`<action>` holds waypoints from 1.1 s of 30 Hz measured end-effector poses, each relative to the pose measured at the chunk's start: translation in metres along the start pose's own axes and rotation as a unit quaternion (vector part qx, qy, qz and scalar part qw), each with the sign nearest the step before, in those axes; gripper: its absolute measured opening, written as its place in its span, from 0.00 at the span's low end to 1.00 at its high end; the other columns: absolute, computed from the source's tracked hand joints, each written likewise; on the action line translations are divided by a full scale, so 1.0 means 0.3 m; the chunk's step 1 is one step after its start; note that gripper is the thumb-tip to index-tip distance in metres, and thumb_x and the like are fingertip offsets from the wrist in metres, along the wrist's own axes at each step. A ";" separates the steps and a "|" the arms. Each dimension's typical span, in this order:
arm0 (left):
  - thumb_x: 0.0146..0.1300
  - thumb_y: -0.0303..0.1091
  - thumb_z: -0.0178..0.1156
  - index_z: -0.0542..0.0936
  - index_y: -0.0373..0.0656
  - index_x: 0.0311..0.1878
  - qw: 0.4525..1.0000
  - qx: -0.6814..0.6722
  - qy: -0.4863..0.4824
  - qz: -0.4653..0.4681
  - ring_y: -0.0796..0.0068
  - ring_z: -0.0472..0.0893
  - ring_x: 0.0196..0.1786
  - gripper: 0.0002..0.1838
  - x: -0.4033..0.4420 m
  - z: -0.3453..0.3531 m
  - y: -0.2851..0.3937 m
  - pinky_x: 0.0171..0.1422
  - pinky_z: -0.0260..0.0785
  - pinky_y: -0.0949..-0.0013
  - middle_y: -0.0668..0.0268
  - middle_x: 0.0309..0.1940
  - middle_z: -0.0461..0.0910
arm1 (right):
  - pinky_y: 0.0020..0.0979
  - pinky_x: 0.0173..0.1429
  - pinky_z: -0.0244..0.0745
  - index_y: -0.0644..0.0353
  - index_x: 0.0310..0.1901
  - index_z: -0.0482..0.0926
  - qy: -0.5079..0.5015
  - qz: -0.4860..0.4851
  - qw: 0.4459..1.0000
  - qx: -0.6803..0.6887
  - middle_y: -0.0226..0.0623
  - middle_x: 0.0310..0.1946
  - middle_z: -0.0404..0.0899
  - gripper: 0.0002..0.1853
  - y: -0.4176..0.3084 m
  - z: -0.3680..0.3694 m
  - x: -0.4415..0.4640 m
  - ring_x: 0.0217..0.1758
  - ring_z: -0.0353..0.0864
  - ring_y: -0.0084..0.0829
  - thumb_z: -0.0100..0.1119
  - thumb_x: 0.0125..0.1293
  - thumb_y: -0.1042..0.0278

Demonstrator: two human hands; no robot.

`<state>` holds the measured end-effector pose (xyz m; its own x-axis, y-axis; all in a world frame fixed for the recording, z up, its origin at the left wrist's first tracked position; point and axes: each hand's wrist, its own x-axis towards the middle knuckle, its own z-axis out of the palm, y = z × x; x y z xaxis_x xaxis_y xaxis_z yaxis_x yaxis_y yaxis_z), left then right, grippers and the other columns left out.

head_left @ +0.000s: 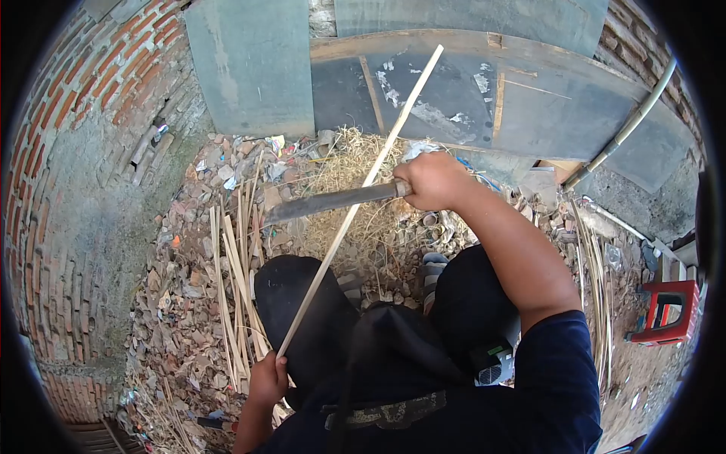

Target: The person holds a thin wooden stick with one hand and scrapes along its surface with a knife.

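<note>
A long pale strip of wood or bamboo (363,193) runs diagonally from my lap up toward the boards. Its lower end is pinched in my left hand (268,380), beside my left thigh. My right hand (433,181) is closed round the handle of a large machete (333,202). The blade points left and crosses the strip near its middle; whether it touches the strip I cannot tell. Curly shavings (352,163) lie on the ground beyond the blade.
More long strips (236,291) lie at the left, and others (595,295) at the right. A red stool (669,313) stands far right. Dark boards (431,98) lean at the back, with a pole (631,125) beside them. A brick wall (68,227) rises at left; rubble (178,303) covers the ground.
</note>
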<state>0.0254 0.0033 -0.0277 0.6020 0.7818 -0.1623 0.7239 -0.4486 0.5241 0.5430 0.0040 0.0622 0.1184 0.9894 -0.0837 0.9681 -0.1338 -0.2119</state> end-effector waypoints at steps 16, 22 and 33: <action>0.77 0.38 0.53 0.71 0.38 0.32 0.999 0.044 0.025 0.004 0.33 0.78 0.26 0.16 -0.004 0.026 -0.019 0.29 0.67 0.42 0.42 0.19 0.75 | 0.49 0.50 0.82 0.52 0.41 0.85 0.011 0.024 0.999 0.038 0.44 0.34 0.87 0.12 0.078 0.013 0.014 0.44 0.88 0.48 0.66 0.55 0.64; 0.76 0.38 0.54 0.71 0.38 0.32 0.998 0.051 0.023 -0.007 0.33 0.78 0.26 0.16 -0.004 -0.004 -0.007 0.29 0.67 0.41 0.43 0.19 0.75 | 0.47 0.50 0.80 0.58 0.42 0.85 0.084 0.158 0.971 0.157 0.48 0.36 0.87 0.13 0.247 0.077 0.048 0.44 0.87 0.50 0.66 0.56 0.63; 0.77 0.37 0.53 0.70 0.37 0.32 0.999 0.016 0.019 0.021 0.34 0.78 0.26 0.16 0.010 0.022 -0.028 0.28 0.65 0.44 0.43 0.19 0.74 | 0.48 0.51 0.80 0.54 0.41 0.86 -0.020 0.039 0.987 0.158 0.45 0.36 0.87 0.12 0.157 0.061 0.024 0.44 0.87 0.50 0.65 0.54 0.64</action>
<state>0.0233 0.0067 -0.0380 0.6196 0.7772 -0.1093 0.7089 -0.4945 0.5029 0.5853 0.0037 0.0337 0.1744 0.9734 -0.1486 0.8390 -0.2259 -0.4950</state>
